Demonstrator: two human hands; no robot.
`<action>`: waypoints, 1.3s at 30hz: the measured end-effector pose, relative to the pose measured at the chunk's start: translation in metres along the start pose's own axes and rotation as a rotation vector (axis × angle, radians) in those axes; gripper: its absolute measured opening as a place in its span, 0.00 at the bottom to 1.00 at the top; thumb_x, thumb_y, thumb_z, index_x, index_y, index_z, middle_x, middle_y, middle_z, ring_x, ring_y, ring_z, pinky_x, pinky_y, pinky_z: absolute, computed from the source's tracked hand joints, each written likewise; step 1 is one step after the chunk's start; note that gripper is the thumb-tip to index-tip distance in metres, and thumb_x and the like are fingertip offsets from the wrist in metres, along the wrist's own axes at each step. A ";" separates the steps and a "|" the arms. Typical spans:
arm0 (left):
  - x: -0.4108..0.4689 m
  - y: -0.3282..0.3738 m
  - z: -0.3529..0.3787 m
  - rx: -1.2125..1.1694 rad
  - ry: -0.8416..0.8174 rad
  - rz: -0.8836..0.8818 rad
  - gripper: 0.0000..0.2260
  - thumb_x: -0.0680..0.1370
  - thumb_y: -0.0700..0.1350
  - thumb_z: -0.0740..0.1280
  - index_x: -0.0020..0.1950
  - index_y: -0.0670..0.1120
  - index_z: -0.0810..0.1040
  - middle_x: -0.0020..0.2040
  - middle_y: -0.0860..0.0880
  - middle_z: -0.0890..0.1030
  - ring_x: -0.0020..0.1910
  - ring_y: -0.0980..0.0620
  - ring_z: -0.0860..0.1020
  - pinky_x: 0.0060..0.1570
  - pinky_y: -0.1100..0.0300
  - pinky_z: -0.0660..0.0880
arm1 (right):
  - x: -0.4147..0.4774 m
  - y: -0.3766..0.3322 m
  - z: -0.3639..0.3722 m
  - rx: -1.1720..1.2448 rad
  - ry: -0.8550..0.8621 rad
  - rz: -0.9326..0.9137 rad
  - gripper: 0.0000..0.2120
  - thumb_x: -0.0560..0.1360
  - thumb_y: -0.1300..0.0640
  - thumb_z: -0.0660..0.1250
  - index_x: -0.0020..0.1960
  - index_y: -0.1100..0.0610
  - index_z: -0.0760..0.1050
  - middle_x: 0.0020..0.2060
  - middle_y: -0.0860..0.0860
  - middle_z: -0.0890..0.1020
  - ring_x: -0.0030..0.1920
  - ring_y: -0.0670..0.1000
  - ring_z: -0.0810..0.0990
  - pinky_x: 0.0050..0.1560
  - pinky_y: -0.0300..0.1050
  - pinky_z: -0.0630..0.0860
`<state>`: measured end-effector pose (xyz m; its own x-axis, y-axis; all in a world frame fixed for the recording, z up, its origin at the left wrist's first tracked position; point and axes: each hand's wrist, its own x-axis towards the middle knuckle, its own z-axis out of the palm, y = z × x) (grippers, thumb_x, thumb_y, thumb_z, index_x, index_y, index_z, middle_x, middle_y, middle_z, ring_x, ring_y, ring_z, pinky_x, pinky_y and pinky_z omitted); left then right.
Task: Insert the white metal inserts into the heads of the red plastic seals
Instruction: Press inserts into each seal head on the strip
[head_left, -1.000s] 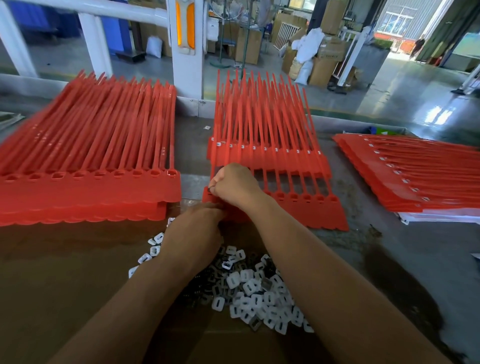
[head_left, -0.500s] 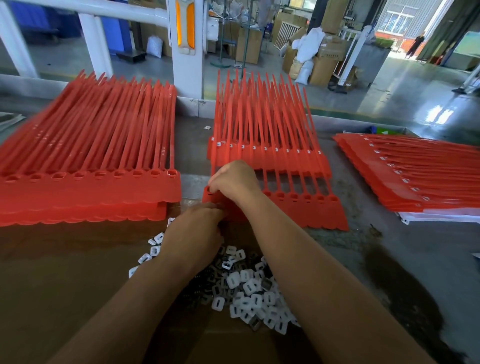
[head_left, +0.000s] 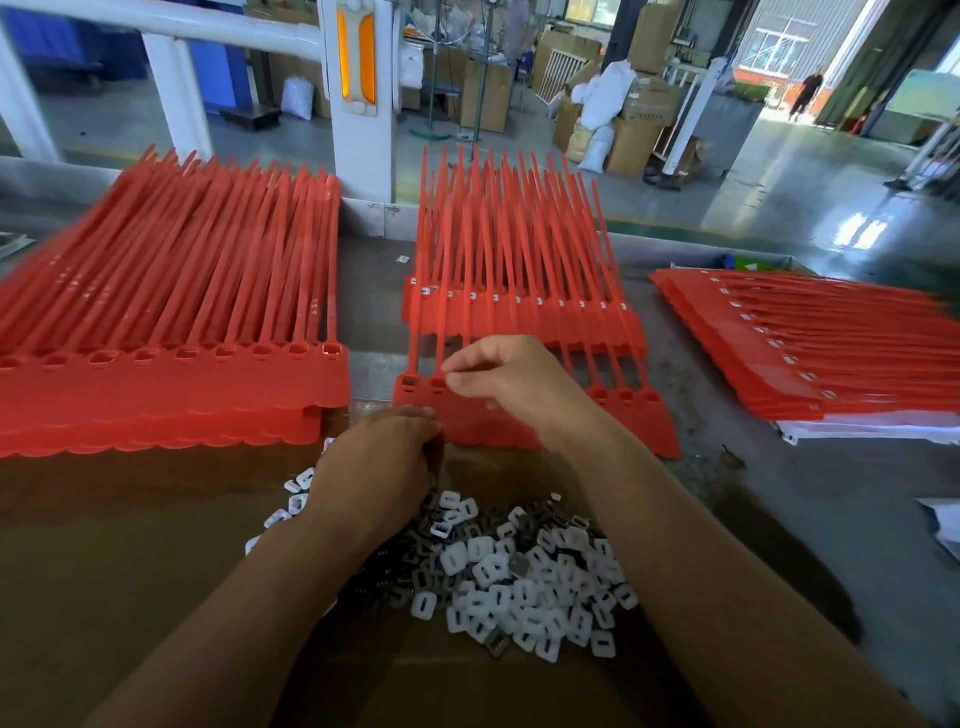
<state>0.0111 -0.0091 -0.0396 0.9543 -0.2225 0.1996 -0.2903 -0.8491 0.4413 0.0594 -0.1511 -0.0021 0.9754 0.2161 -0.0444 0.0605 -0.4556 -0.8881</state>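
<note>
A sheet of red plastic seals (head_left: 524, 260) lies in the middle of the bench, its row of heads (head_left: 636, 402) towards me and on top of another sheet whose heads carry white inserts. My right hand (head_left: 511, 382) hovers just over the left heads, fingers loosely curled, thumb and forefinger tips close with nothing visible between them. My left hand (head_left: 374, 467) rests knuckles-up at the sheet's front edge; its fingers curl under and are hidden. A loose pile of white metal inserts (head_left: 519, 582) lies on brown cardboard (head_left: 130, 545) between my forearms.
A thick stack of red seal sheets with empty heads (head_left: 171, 384) sits at the left. Another stack with white inserts fitted (head_left: 831, 364) lies at the right on white paper. A white post (head_left: 358, 130) and rail stand behind the bench.
My right hand has gone from a fist pressed on the seal heads to a looser, slightly lifted hand further right. My left hand has barely moved.
</note>
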 end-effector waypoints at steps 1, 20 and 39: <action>0.000 -0.001 0.000 0.003 -0.003 -0.004 0.19 0.75 0.36 0.58 0.62 0.48 0.77 0.67 0.53 0.73 0.66 0.54 0.69 0.65 0.59 0.65 | -0.007 0.000 -0.005 -0.031 -0.028 0.000 0.06 0.72 0.58 0.70 0.40 0.47 0.78 0.36 0.38 0.80 0.38 0.34 0.77 0.39 0.32 0.68; 0.003 -0.001 0.000 -0.024 -0.029 -0.065 0.22 0.75 0.33 0.56 0.66 0.49 0.73 0.69 0.54 0.69 0.70 0.56 0.64 0.68 0.61 0.59 | -0.050 0.014 -0.021 -0.423 -0.322 -0.073 0.04 0.70 0.57 0.72 0.44 0.50 0.81 0.37 0.40 0.81 0.39 0.34 0.77 0.42 0.27 0.74; 0.003 0.001 -0.001 -0.017 -0.031 -0.059 0.22 0.75 0.34 0.56 0.66 0.48 0.72 0.70 0.53 0.68 0.70 0.56 0.63 0.68 0.60 0.59 | -0.050 0.010 -0.024 -0.478 -0.410 0.001 0.05 0.75 0.57 0.66 0.42 0.49 0.73 0.42 0.44 0.77 0.46 0.45 0.77 0.47 0.40 0.75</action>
<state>0.0138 -0.0100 -0.0381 0.9715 -0.1872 0.1453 -0.2341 -0.8529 0.4666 0.0161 -0.1874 0.0027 0.8206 0.4858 -0.3009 0.2403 -0.7711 -0.5896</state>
